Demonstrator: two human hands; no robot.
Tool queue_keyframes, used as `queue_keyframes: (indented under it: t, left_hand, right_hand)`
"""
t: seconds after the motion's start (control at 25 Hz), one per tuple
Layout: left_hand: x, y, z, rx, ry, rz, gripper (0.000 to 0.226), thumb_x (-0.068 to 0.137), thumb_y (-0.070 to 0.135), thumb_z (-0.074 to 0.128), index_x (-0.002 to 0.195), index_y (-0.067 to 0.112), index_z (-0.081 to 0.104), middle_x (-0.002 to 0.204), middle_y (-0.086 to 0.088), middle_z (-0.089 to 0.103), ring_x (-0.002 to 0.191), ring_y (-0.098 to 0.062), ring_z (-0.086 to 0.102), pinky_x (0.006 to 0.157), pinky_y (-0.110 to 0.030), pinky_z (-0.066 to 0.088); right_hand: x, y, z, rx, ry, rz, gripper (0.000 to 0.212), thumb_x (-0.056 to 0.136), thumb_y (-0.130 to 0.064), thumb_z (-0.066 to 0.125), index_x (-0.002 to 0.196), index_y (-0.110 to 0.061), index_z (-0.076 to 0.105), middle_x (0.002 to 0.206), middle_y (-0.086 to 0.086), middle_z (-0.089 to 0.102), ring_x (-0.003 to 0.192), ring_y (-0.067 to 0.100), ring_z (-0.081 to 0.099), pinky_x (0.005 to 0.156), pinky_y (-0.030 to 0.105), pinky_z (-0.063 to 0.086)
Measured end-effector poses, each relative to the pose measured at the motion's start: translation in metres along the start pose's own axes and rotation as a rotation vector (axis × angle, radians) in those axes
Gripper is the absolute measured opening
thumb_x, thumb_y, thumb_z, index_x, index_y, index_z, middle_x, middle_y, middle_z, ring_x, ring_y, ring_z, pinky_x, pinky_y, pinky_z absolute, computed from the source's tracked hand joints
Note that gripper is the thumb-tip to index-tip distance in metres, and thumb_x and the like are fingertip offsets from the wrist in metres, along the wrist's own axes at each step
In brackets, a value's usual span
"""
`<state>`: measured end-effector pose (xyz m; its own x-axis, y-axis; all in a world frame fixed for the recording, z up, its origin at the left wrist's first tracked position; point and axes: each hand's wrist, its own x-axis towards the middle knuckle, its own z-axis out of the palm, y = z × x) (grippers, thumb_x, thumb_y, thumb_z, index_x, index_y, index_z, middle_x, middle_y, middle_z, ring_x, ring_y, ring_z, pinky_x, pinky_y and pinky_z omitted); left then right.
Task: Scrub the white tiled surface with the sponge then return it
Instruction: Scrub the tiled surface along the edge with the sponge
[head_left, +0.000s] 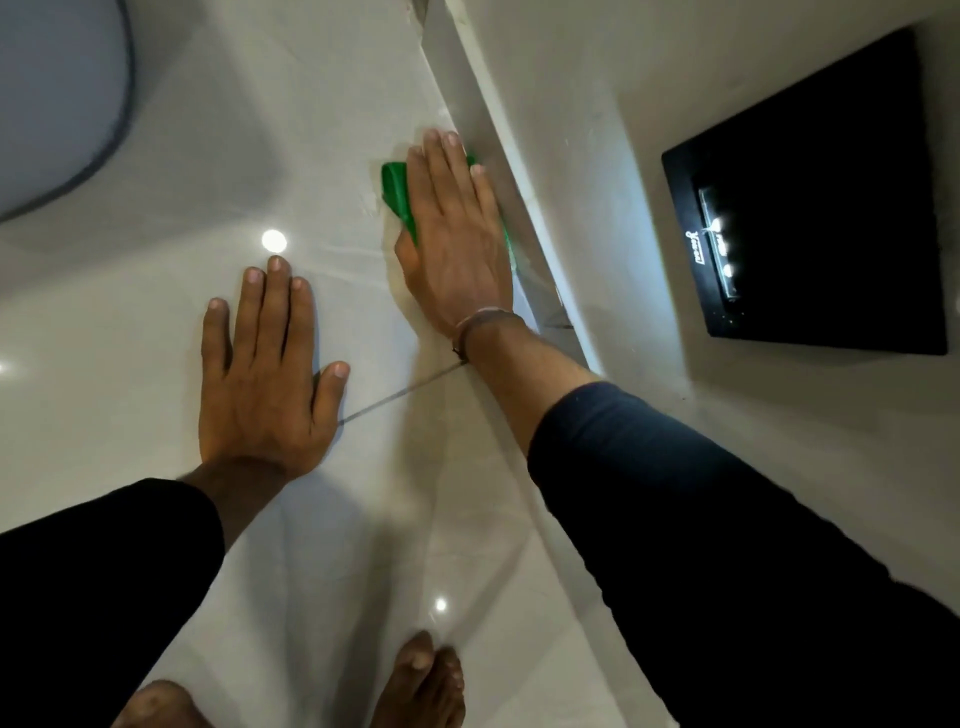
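Observation:
A green sponge (397, 195) lies flat on the glossy white tiled surface (322, 135), close to the raised edge on the right. My right hand (454, 239) presses down on the sponge with straight fingers and covers most of it; only its left side and a sliver by the fingertips show. My left hand (267, 364) rests flat on the tiles to the left, fingers spread, holding nothing. A dark grout line (400, 392) runs between the two wrists.
A white ledge (498, 156) rises along the right of the tiles, with a black glossy panel (810, 208) set in the wall beyond it. A rounded grey-rimmed white fixture (57, 104) fills the top left. My bare feet (421, 680) stand at the bottom.

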<state>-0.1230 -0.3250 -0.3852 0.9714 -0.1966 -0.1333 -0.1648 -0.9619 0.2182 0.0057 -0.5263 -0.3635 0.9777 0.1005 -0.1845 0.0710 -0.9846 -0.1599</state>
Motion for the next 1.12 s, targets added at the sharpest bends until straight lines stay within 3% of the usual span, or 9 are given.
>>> queue_keyframes:
  t: [0.12,0.32,0.48,0.68,0.92,1.04,1.12]
  left_hand:
    - [0.0,0.0,-0.001,-0.006,0.019,0.002,0.082,0.105,0.044,0.037,0.172,0.0,0.018,0.183,-0.023,0.013,0.17,-0.041,0.013,0.136,-0.062,0.01]
    - [-0.001,-0.001,0.0,-0.017,0.012,0.0,0.083,0.105,0.042,0.041,0.172,0.0,0.018,0.183,-0.023,0.013,0.17,-0.04,0.012,0.136,-0.061,0.009]
    - [-0.003,-0.002,0.004,-0.02,0.018,0.003,0.082,0.105,0.042,0.041,0.172,0.0,0.019,0.183,-0.023,0.013,0.17,-0.04,0.013,0.136,-0.06,0.009]
    - [-0.001,-0.002,0.002,-0.021,0.016,-0.002,0.083,0.105,0.042,0.04,0.172,0.0,0.018,0.183,-0.023,0.013,0.17,-0.041,0.013,0.136,-0.061,0.01]
    - [-0.001,0.0,0.001,0.01,0.023,0.005,0.082,0.105,0.044,0.037,0.171,0.0,0.018,0.182,-0.025,0.014,0.169,-0.042,0.013,0.136,-0.061,0.01]
    - [-0.002,0.0,0.0,0.004,0.026,0.0,0.082,0.105,0.044,0.036,0.171,0.0,0.018,0.182,-0.025,0.014,0.169,-0.042,0.013,0.136,-0.061,0.01]
    - [-0.002,0.0,0.0,-0.018,0.027,-0.005,0.082,0.104,0.044,0.038,0.172,0.0,0.018,0.182,-0.024,0.014,0.169,-0.042,0.013,0.136,-0.061,0.009]
  right_hand:
    - [-0.046,0.014,0.002,0.081,-0.023,-0.015,0.07,0.097,-0.023,0.04,0.163,-0.008,0.02,0.172,0.013,0.018,0.16,0.028,0.009,0.13,0.046,0.005]
    - [-0.223,0.065,0.016,-0.013,-0.135,0.092,0.071,0.101,-0.039,0.042,0.162,-0.007,0.025,0.172,0.012,0.019,0.16,0.028,0.012,0.126,0.054,0.02]
    - [-0.299,0.084,0.025,-0.09,-0.246,0.121,0.076,0.102,-0.05,0.043,0.162,-0.009,0.021,0.171,0.011,0.018,0.159,0.029,0.016,0.13,0.043,0.007]
    - [-0.201,0.061,0.015,-0.053,-0.152,0.015,0.072,0.097,-0.037,0.044,0.16,-0.006,0.028,0.169,0.016,0.024,0.158,0.033,0.018,0.128,0.05,0.016]
    - [-0.011,0.007,0.0,-0.012,-0.026,-0.026,0.07,0.098,-0.026,0.041,0.162,-0.007,0.022,0.171,0.014,0.021,0.159,0.029,0.013,0.13,0.045,0.006]
    - [-0.02,0.01,0.002,0.037,-0.026,-0.026,0.068,0.094,-0.014,0.03,0.161,-0.007,0.024,0.17,0.015,0.021,0.159,0.03,0.013,0.13,0.047,0.008]
    - [-0.066,0.024,0.004,0.087,-0.054,-0.036,0.07,0.093,-0.02,0.021,0.162,-0.007,0.023,0.171,0.015,0.02,0.159,0.031,0.011,0.13,0.051,0.01]
